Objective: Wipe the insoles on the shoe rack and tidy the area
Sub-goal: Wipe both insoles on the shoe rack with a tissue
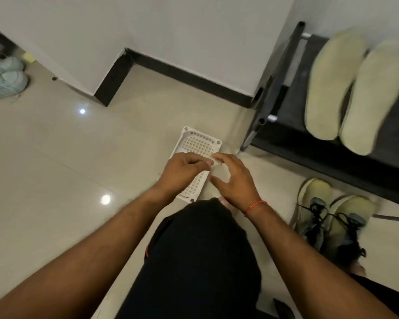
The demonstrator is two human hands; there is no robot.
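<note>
- Step in hand: getting the wiper ready, wiping not yet begun (my read).
- left hand [182,171] and right hand [235,180] meet low over a white perforated basket [197,143] on the floor [78,157].
- Left grip: fingertips pinched together on the edge of a pale sheet [220,172], likely a wipe, too blurred to be sure.
- Right grip: thumb and fingers curled round the same sheet from the other side.
- 2 insoles [332,84] lie side by side, touching, on the top shelf of the black shoe rack [286,125], well apart from both hands.
- Pair of yellow-green sneakers [332,222] stands on the floor just in front of the rack; 2 pale blue sneakers [2,74] far left.
- Next move calls for: free the sheet, keep 1 hand on it, reach up and right to the nearer insole, steady that insole with the other hand, since it would likely slide.
- Tidying the basket and shoes looks left for later.
</note>
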